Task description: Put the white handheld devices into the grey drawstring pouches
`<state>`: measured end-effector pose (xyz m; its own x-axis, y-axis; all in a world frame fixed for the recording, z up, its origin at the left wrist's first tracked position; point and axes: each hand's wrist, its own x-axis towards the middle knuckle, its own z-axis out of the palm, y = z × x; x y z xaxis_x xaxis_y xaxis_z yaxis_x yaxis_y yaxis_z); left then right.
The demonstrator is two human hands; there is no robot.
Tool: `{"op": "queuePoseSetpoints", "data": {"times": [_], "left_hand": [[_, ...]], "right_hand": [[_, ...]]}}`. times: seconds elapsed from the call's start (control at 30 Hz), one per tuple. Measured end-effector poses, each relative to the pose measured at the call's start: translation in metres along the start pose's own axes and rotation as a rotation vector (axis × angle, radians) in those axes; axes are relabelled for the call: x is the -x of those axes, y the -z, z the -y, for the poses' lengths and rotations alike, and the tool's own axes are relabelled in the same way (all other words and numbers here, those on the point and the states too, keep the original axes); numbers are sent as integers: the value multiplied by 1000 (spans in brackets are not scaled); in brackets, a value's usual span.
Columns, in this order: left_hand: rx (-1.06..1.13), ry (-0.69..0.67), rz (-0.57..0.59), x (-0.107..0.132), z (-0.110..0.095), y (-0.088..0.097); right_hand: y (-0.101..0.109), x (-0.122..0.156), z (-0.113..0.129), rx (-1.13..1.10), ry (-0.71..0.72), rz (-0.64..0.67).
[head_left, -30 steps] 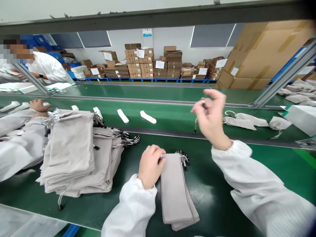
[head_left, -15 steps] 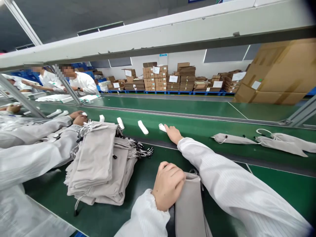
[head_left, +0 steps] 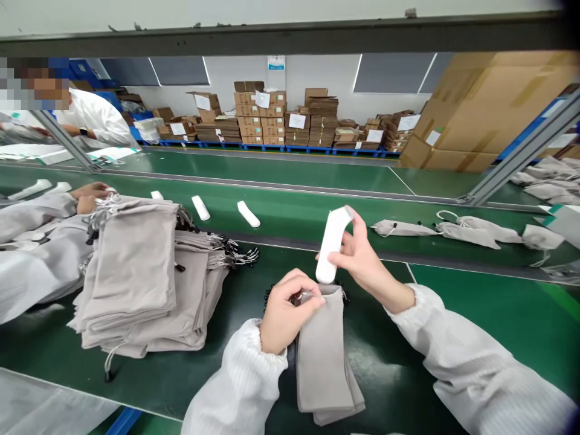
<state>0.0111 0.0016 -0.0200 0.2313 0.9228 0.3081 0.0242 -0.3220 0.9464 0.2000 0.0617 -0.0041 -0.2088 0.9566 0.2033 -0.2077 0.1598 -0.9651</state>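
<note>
In my right hand is a white handheld device, bent at its upper end and shaped like a forehead thermometer. Its lower end hangs just above the mouth of a grey drawstring pouch. My left hand pinches the pouch's top edge between thumb and fingers. The pouch lies flat on top of at least one more pouch on the green bench. To the left rises a tall stack of grey drawstring pouches, with black cord stoppers along its far side.
Several white devices, one of them a nearby device, lie along the green belt. Filled pouches rest on it at the right. A co-worker's hands are behind the stack. A metal beam crosses overhead.
My right hand has picked the white device off the belt and brought it back over the pouch. My left hand now pinches the pouch's opening. The view has shifted to the right and down.
</note>
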Motion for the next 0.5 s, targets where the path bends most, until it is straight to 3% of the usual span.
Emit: {"op": "queuePoseSetpoints", "data": {"times": [0.1, 0.23, 0.4, 0.5], "left_hand": [[42, -11, -36, 2, -3, -8], [48, -48, -125, 5, -4, -16], [-43, -119, -74, 4, -4, -15], [-65, -138, -52, 4, -4, -14]], "right_hand": [[-6, 22, 0, -12, 15, 24], [-6, 29, 2, -18, -19, 42], [6, 24, 21, 18, 16, -125], [10, 25, 26, 67, -11, -89]]}}
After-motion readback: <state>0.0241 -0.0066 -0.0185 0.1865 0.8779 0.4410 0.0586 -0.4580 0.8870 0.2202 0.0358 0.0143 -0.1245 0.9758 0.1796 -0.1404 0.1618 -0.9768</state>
